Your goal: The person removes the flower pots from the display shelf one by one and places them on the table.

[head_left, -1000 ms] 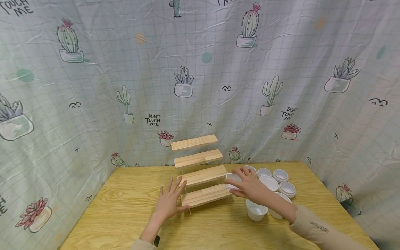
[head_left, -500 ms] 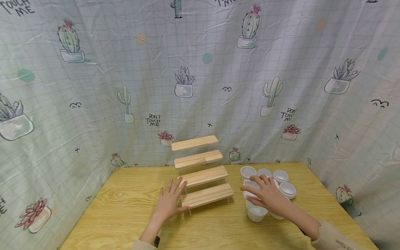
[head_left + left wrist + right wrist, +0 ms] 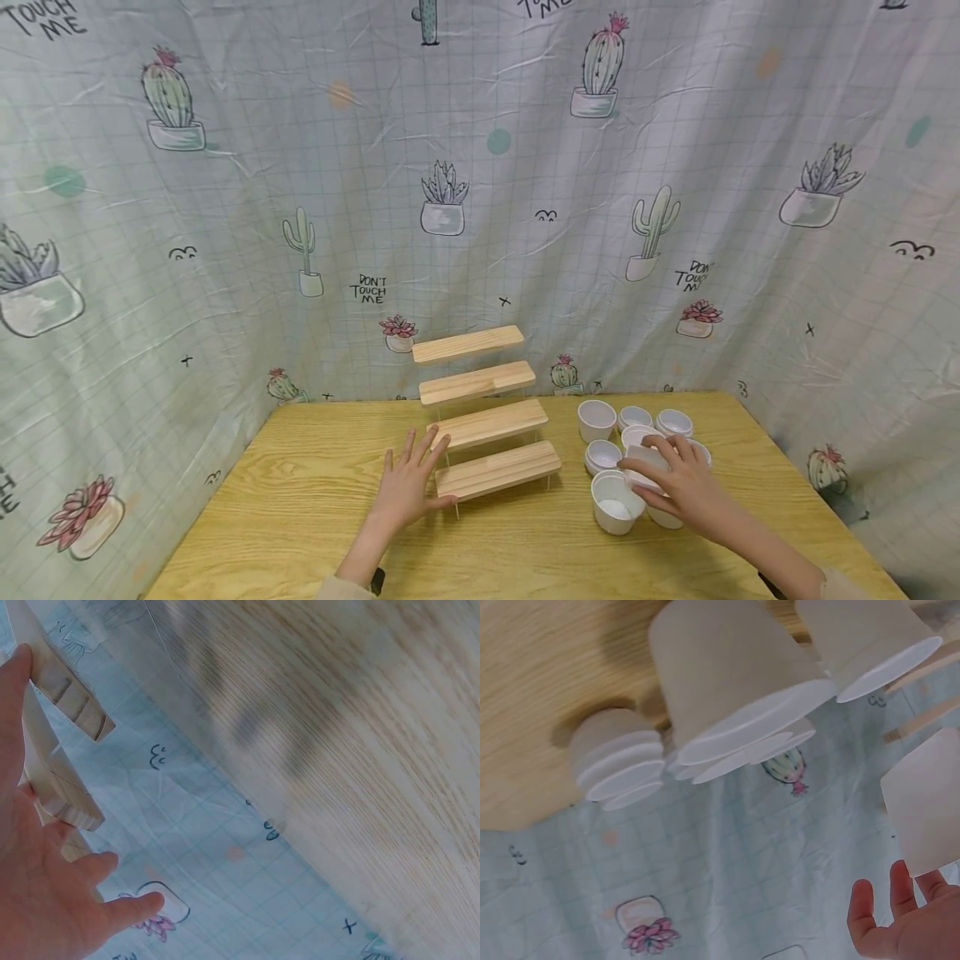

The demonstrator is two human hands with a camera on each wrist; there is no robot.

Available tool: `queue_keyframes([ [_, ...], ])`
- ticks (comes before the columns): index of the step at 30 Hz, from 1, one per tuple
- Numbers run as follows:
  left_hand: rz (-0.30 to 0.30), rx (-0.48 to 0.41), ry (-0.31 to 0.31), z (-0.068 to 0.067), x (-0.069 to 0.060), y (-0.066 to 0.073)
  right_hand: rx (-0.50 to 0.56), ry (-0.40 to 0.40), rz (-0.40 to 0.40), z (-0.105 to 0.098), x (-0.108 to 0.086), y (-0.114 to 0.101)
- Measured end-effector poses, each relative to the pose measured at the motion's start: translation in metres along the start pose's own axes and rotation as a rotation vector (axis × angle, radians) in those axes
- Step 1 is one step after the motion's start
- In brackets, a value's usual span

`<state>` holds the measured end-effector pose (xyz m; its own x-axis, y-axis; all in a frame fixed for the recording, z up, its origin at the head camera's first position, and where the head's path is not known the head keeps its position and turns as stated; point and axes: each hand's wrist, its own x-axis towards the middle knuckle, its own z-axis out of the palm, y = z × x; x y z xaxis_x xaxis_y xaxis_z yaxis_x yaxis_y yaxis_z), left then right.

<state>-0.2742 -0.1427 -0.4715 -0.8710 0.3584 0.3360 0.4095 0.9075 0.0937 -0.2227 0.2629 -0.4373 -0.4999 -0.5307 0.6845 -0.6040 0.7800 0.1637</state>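
Note:
A tiered wooden display stand (image 3: 498, 471) with clear supports stands on the table. My left hand (image 3: 401, 492) rests against its left side with fingers spread; in the left wrist view the left hand (image 3: 56, 892) touches the ends of the boards. My right hand (image 3: 693, 496) grips a small white square-sided pot (image 3: 647, 463) above the group of white pots. In the right wrist view, that square pot (image 3: 926, 802) hangs off the fingertips, partly cut off by the frame. The right hand and the held pot cover some of the round pots behind.
A white round pot (image 3: 597, 419) stands at the back, a small ridged one (image 3: 603, 457) nearer, and a larger one (image 3: 617, 504) in front, with several more to the right. A cactus-print curtain (image 3: 480, 250) closes off the back and sides of the wooden table (image 3: 315, 467).
My right hand has moved right, away from the stand, carrying the white square pot over the round pots. The left hand has stayed at the stand.

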Motion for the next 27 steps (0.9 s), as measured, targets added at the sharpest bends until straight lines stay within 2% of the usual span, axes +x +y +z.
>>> queue_keyframes([
  [7,0.004,-0.004,0.005,0.001,0.000,0.001,0.032,-0.007,0.053,-0.008,-0.019,0.011],
  [27,0.002,0.005,0.003,0.000,0.000,0.000,-0.096,-0.045,0.121,-0.014,-0.052,0.037],
])
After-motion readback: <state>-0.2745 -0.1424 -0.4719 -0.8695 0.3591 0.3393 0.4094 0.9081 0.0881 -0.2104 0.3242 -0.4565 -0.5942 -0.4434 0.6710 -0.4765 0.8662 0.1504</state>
